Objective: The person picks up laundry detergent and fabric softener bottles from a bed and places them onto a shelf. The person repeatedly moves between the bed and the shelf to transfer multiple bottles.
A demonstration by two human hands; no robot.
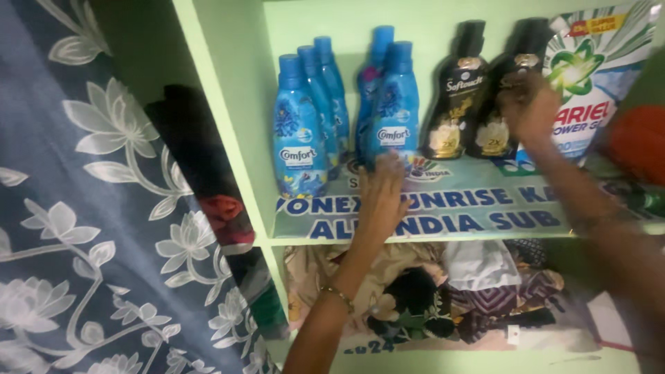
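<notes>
Pale green shelf point(228, 138), upper tier, lined with a printed sheet point(478, 215) in blue lettering, presumably to keep the paint clean under the bottles. Stock, left to right: five blue bottles point(299, 138) with blue caps, upright and packed in two close clusters toward the back wall, labels facing out so they can be read at a glance; two black bottles point(457, 97) with gold labels, upright, side by side; one large white and green bag point(603, 76) leaning at the far right. Left hand point(383, 194): fingers spread apart and flat, resting on the liner at the foot of the nearest blue bottle point(395, 104), touching or just short of its base, gripping nothing. Right hand point(530, 104): blurred, closed around the right black bottle point(502, 104) at its waist, covering part of the label. Lower tier: folded clothes point(443, 291) heaped loosely. Beside the shelf, left: a grey curtain point(83, 208) with white flowers, and dark cloth point(201, 166) hanging in the gap.
</notes>
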